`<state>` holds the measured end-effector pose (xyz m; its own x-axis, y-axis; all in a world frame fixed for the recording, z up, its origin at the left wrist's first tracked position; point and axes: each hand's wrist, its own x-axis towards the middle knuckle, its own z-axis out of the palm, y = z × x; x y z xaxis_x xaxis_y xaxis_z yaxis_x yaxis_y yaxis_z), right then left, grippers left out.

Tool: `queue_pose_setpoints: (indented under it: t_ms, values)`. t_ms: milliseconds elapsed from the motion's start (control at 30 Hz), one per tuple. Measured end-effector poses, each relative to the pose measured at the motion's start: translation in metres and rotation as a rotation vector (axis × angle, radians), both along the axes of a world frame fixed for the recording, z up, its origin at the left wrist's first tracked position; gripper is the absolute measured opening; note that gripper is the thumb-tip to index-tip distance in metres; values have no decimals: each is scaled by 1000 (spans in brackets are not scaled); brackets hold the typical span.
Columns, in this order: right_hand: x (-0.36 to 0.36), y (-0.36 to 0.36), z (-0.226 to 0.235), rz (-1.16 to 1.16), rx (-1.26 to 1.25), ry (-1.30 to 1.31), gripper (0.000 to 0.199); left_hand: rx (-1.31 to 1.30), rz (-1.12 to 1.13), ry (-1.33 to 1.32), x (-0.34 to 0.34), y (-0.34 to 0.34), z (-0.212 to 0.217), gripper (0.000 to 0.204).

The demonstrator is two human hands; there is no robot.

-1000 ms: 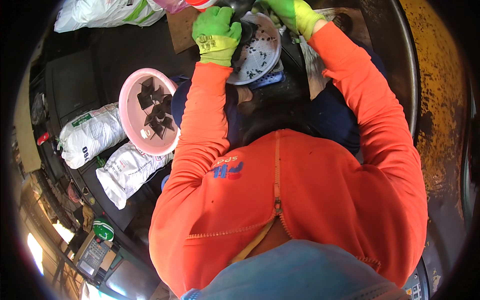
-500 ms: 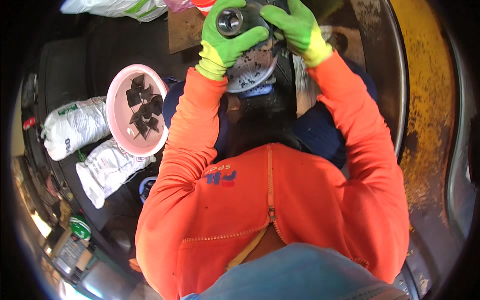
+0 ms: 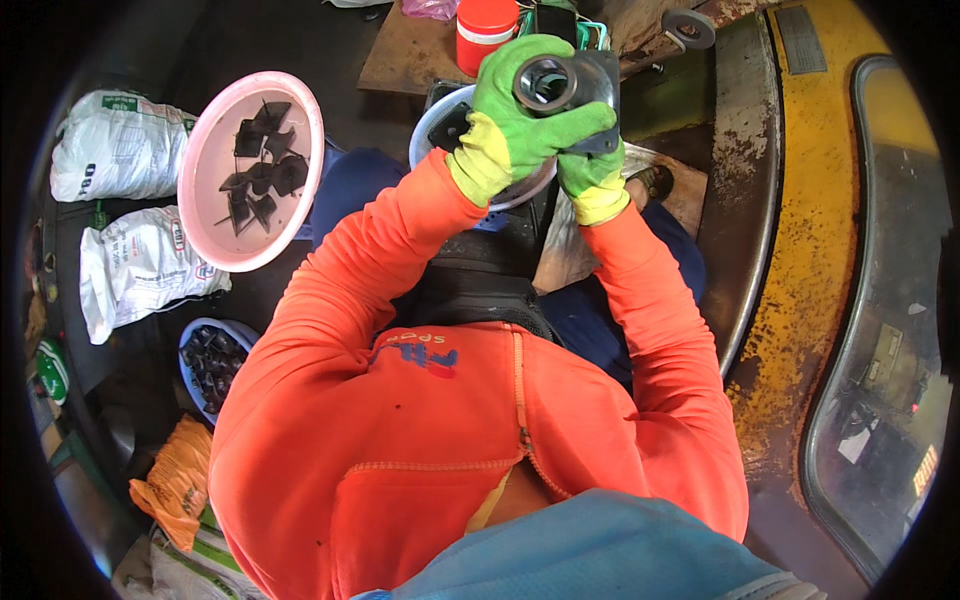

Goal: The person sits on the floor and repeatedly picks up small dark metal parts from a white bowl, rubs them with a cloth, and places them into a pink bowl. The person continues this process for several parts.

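Both hands wear green and yellow work gloves and are raised together in front of the person's chest. The left hand wraps over a dark metal part with a round bore, fingers curled across its top and front face. The right hand grips the same part from below and behind, touching the left hand. Both hands are clamped on the part, which is held above a grey round plate lying on a dark block between the person's knees.

To the person's left, a pink bowl holds several small black pieces. Below it, a smaller blue bowl contains more black pieces. Two white sacks lie just beside the pink bowl. A red canister stands on a brown board beyond the hands. A yellow, rusted machine body curves along the person's right side.
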<state>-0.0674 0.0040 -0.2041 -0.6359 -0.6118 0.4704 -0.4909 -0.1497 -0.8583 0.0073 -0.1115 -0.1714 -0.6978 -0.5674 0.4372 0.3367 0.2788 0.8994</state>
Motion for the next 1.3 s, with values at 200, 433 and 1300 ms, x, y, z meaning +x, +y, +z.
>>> queue_pose_setpoints:
  t_ms: [200,433,1300]
  values:
    - [1,-10,7,-30,-44,-105,45,142,66,28,2,25,3,55]
    - [-5,2,31,49,235,315,34,300,-210,99,6,7,3,51]
    - [-8,15,53,243,446,548,64,-387,-686,31,3,-52,27,72]
